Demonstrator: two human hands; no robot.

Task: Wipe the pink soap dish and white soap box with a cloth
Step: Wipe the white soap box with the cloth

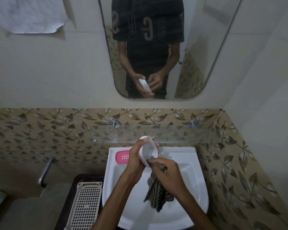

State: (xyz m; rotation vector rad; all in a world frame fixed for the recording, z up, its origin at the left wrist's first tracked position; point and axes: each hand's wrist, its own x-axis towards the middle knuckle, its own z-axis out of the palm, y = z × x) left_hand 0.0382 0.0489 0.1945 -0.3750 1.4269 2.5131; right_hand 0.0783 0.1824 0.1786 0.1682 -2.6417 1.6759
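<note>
- White oval plastic soap box is held tilted on its edge above the back of a white ceramic washbasin, its hollow side facing right.
- Left hand grips the box from the left, fingers curled round its far side; fingertips show past the top rim.
- Right hand pinches a dark checked cloth with curled fingers, pressing a bunched end against the lower edge of the box; the rest of the cloth hangs down over the bowl.
- One pink plastic soap dish with a slotted middle lies flat on the basin's back-left ledge, just left of the left hand and apart from it.
- A clear glass shelf on two metal pegs runs along the wall behind the basin, over brown leaf-patterned tiles.
- A rounded mirror above shows a person in a dark shirt holding the box.
- One cream perforated plastic basket stands left of the basin.
- One metal tap lever sticks out of the left wall.
</note>
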